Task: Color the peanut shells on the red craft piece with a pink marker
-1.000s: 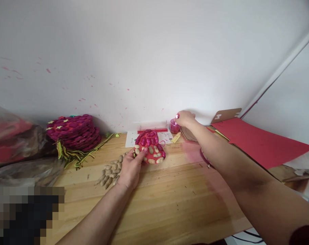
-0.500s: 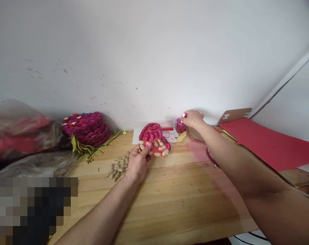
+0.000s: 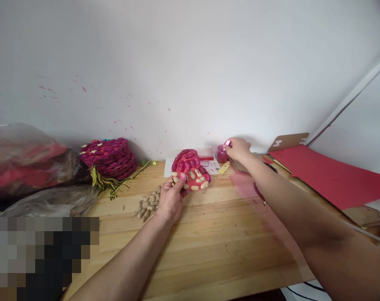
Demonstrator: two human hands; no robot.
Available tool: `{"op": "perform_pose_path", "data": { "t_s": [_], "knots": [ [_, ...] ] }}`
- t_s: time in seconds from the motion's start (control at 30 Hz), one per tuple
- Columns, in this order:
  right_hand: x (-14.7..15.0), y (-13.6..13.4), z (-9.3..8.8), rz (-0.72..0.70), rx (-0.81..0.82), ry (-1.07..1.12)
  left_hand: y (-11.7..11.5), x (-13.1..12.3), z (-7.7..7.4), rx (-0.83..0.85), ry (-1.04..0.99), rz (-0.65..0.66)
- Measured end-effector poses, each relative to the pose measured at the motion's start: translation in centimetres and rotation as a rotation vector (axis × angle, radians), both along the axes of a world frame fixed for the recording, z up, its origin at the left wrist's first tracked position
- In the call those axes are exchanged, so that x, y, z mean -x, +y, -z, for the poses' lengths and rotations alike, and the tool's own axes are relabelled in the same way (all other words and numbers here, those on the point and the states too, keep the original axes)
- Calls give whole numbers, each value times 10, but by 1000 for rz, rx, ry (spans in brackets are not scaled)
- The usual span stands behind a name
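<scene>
My left hand (image 3: 170, 201) grips a red craft piece (image 3: 190, 169) covered with peanut shells, some painted magenta and some bare; it is tilted up off the wooden table (image 3: 209, 242). My right hand (image 3: 238, 149) reaches to the back of the table and pinches a small pink-tipped thing over a small pot of pink paint (image 3: 222, 154) by the wall. What the fingers pinch is too small to name.
A pile of loose peanuts (image 3: 147, 205) lies left of my left hand. A stack of finished magenta pieces (image 3: 110, 156) with green-yellow strips sits at the back left, beside plastic bags (image 3: 29, 167). Red paper sheets (image 3: 328, 175) and brown card (image 3: 287, 141) lie at right.
The view has shifted slightly to the left. My left hand has raised and tilted the craft piece a little. My right hand stays at the paint pot.
</scene>
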State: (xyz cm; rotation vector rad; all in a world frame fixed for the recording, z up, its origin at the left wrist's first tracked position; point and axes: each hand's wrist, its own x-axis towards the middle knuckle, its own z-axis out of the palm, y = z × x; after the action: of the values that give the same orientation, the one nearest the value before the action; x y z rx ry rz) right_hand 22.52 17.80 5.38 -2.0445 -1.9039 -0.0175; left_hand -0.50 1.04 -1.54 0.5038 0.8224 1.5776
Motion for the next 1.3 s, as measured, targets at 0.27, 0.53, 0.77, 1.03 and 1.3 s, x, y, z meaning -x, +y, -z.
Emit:
{"op": "perform_pose_path", "data": {
  "t_s": [0.27,0.53,0.77,1.03,1.3],
  "knots": [
    [-15,-28,-4,1,-241,322,1,0,-2,27,-16,4],
    [9,-118,1,-350,-372,996,-2,-2,-3,-13,67,5],
    [36,-168,15,-591,-513,771,-8,-4,-4,-78,192,28],
    [31,-166,18,-671,-530,541,-11,-4,-1,-96,336,51],
    [32,-166,19,-704,-592,494,-14,-4,2,-123,419,85]
  ]
}}
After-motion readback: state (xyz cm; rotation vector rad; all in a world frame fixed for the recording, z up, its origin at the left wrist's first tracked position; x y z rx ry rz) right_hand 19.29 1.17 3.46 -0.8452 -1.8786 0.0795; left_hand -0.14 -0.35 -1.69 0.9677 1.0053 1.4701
